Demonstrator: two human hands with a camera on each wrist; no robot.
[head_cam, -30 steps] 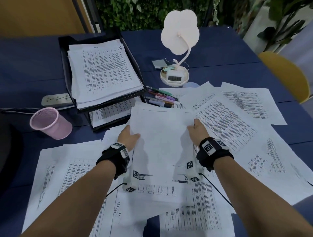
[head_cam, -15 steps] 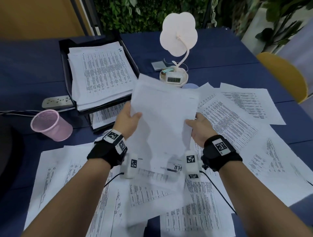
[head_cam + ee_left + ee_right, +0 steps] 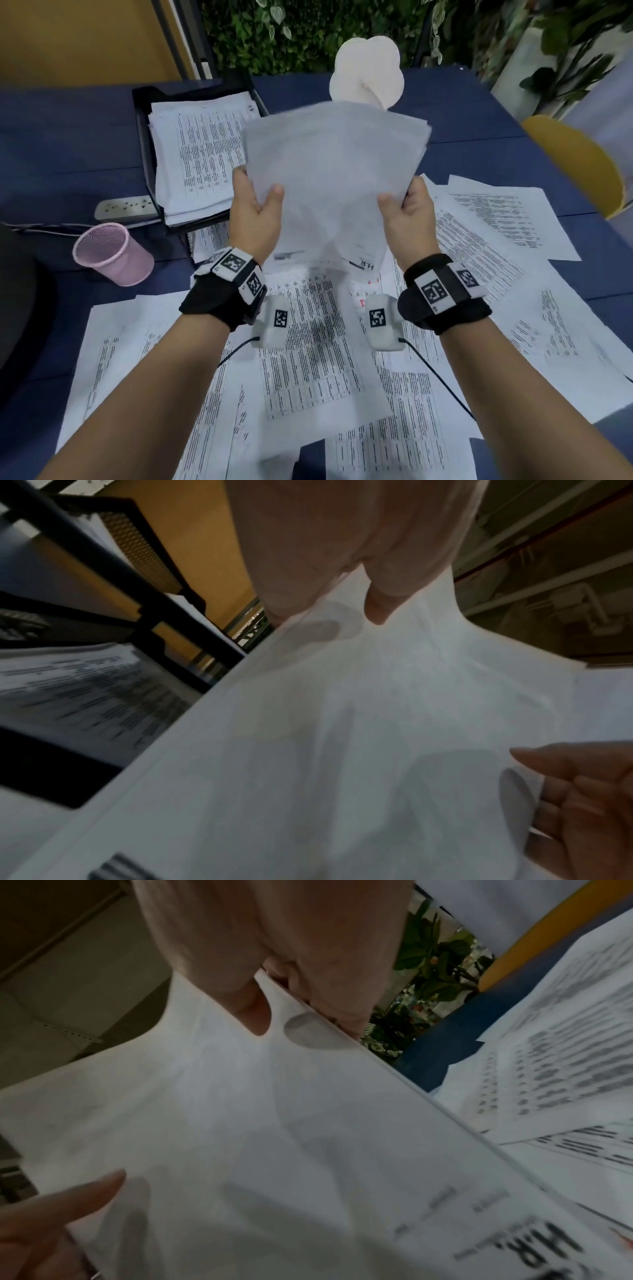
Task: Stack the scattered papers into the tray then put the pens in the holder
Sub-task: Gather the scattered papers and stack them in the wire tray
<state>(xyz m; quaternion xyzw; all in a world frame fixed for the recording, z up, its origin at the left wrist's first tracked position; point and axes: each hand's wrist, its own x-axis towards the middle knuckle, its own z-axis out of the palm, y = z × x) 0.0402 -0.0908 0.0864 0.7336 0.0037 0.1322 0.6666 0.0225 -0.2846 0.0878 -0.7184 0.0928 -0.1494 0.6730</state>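
Both hands hold a bundle of white sheets (image 3: 332,178) upright above the table, blank backs toward me. My left hand (image 3: 255,209) pinches its left edge, thumb on the near face; my right hand (image 3: 402,212) pinches the right edge the same way. The wrist views show the bundle (image 3: 342,737) (image 3: 240,1137) close up, with each thumb pressed on it. The black tray (image 3: 144,144) with a stack of printed pages stands at the back left. Many printed papers (image 3: 308,342) lie scattered below. A pink mesh holder (image 3: 109,255) stands at the left. The pens are hidden behind the bundle.
A white flower-shaped lamp (image 3: 368,73) rises behind the bundle. A white power strip (image 3: 125,209) with a cable lies left of the tray. A yellow chair (image 3: 575,164) stands at the right table edge. Plants line the back wall.
Both hands have lifted the bundle off the table and tipped it upright. It now covers the pens and the lamp's base.
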